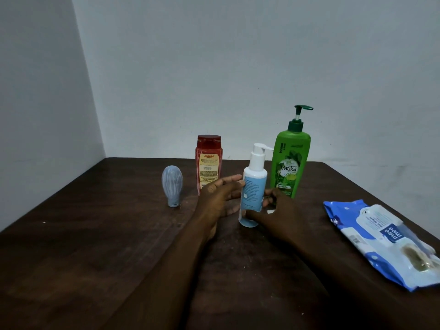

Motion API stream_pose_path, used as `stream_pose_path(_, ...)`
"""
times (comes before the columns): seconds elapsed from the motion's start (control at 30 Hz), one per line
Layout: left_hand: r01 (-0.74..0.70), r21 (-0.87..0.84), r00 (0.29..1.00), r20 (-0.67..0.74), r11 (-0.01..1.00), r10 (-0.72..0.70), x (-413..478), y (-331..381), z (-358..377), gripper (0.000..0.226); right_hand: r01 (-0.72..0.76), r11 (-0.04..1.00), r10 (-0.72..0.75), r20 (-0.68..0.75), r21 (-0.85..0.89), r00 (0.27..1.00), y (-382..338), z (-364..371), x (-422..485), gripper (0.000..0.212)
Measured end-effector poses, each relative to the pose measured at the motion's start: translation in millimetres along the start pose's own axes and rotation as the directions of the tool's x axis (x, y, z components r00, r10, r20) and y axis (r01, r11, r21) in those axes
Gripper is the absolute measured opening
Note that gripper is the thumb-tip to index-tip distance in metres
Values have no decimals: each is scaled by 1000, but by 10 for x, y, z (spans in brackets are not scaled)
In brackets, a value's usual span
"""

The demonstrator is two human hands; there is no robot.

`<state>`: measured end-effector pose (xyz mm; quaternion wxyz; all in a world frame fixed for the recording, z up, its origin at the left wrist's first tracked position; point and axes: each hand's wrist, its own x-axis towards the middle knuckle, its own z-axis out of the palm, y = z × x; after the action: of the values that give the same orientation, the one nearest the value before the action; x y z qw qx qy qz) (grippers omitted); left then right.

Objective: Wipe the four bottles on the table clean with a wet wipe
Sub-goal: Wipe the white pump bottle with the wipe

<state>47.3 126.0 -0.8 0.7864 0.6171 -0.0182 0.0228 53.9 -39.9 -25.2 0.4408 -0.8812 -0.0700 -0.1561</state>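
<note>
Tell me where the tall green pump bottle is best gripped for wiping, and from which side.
Probably around the broad middle of the green pump bottle, coming from the person's right, where the table is bare. It stands upright; the thin pump neck on top is a poor hold, and the white pump bottle stands in front, to its left.

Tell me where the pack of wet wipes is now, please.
In the head view, the pack of wet wipes lies flat on the table at the person's right, near the right edge, apart from the right hand and the green bottle.
</note>
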Motion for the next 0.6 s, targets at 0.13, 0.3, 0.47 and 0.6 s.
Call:
stream_pose_path(0.13, 13, 13, 1000, -28, 1000, -13, 21, -26, -14, 21, 16, 1000, -16, 10, -13, 1000, 19, -23, 96, 60)
stream_pose_path(0.3, 49, 24, 996, -70, 999, -47, 44, -49, -24, 18, -22, 1000, 22, 5, 1, 1000, 17, -4, 68, 64)
stream_pose_path(0.47, 61, 20, 996, -63, 998, -60, 36, -63, -27, 19, -55, 998, 55, -30, -14, 998, -17, 54, 22, 61)
stream_pose_path(0.6, 60, 13, 997, -49, 998, -60, 43, -67, -31, 22, -7, 999, 5, -34, -46, 999, -33, 78, 105, 49)
